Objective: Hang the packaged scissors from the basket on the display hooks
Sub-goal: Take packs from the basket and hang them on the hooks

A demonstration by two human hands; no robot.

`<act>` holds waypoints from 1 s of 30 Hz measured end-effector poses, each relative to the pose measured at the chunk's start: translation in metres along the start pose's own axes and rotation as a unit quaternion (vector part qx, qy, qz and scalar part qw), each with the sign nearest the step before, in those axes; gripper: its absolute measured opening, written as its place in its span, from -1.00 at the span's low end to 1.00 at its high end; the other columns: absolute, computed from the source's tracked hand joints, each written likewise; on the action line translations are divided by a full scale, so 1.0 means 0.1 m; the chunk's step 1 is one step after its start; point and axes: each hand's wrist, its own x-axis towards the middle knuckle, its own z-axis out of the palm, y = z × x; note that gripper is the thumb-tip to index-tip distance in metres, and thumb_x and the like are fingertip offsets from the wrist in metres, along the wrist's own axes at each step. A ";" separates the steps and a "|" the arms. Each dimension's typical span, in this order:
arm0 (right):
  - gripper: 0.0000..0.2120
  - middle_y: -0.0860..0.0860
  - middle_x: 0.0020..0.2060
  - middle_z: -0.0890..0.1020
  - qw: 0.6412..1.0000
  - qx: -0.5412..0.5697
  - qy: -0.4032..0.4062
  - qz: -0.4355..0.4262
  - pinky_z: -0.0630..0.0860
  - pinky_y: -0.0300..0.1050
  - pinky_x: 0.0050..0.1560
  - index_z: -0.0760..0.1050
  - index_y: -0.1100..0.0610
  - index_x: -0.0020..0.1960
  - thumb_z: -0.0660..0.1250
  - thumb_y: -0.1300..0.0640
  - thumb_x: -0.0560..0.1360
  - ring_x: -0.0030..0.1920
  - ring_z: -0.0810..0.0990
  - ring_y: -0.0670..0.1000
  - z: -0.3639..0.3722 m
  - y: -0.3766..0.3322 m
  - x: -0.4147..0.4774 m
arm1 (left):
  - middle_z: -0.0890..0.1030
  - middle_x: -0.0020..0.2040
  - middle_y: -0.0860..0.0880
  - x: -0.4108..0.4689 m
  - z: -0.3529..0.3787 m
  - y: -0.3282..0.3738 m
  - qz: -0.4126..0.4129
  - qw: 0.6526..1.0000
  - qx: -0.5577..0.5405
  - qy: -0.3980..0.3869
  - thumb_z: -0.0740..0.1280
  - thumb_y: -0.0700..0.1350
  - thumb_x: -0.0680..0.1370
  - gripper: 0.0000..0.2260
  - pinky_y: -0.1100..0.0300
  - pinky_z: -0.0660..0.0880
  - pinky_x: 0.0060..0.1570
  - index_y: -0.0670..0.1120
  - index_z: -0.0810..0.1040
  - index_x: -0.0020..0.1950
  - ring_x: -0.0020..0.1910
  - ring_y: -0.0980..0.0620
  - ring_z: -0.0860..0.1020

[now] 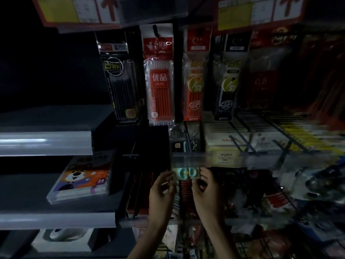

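Evidently the packaged scissors sat between both hands, just under the price rail, teal handles showing: left hand pinched its left edge, right hand its right, equally near. Its long axis could not be told.

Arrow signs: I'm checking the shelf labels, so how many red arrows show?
2. The left arrow is at the top left; the right arrow is at the top right. Others may lie beyond the frame.
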 end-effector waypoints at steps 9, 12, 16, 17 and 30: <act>-0.57 -0.09 0.25 0.62 1.000 -0.024 -0.007 0.004 0.64 -0.09 0.16 0.43 -0.02 0.47 0.33 0.12 0.61 0.19 0.61 -0.14 0.04 -0.08 0.01 | 0.72 0.19 0.10 0.00 -0.02 0.04 0.035 0.999 0.008 0.002 0.36 -0.24 0.66 -0.71 0.11 0.63 0.16 0.00 0.64 0.35 0.17 0.18 0.67; -0.59 -0.08 0.20 0.61 1.000 -0.009 -0.006 0.020 0.55 -0.32 0.02 0.46 0.03 0.44 0.34 0.19 0.61 0.14 0.60 -0.16 0.05 -0.08 0.00 | 0.71 0.22 0.08 0.00 -0.04 0.02 0.034 0.999 0.013 -0.010 0.36 -0.22 0.67 -0.71 0.18 0.63 0.12 0.00 0.62 0.37 0.19 0.14 0.67; -0.55 -0.10 0.19 0.57 1.000 -0.002 0.004 0.027 0.45 -0.39 -0.02 0.42 0.04 0.47 0.34 0.23 0.61 0.12 0.56 -0.20 0.03 -0.09 -0.03 | 0.69 0.24 0.08 0.00 -0.06 -0.06 0.034 0.999 0.038 -0.009 0.39 -0.16 0.66 -0.70 0.13 0.63 0.18 0.05 0.60 0.38 0.22 0.13 0.65; -0.52 -0.10 0.22 0.56 1.000 0.000 0.003 0.029 0.46 -0.36 0.04 0.40 0.04 0.50 0.34 0.23 0.61 0.13 0.55 -0.21 0.03 -0.09 -0.04 | 0.66 0.28 0.09 0.00 -0.06 -0.07 0.034 0.998 0.044 -0.007 0.39 -0.16 0.65 -0.66 0.10 0.61 0.23 0.05 0.57 0.42 0.26 0.14 0.63; -0.40 -0.06 0.43 0.52 0.997 -0.026 -0.050 0.048 0.52 0.02 0.36 0.26 -0.07 0.60 0.36 0.15 0.62 0.42 0.49 -0.05 0.12 -0.07 -0.02 | 0.62 0.34 0.17 0.02 -0.03 0.03 0.017 0.993 0.071 -0.089 0.35 -0.24 0.65 -0.54 0.08 0.56 0.36 0.04 0.46 0.53 0.33 0.26 0.56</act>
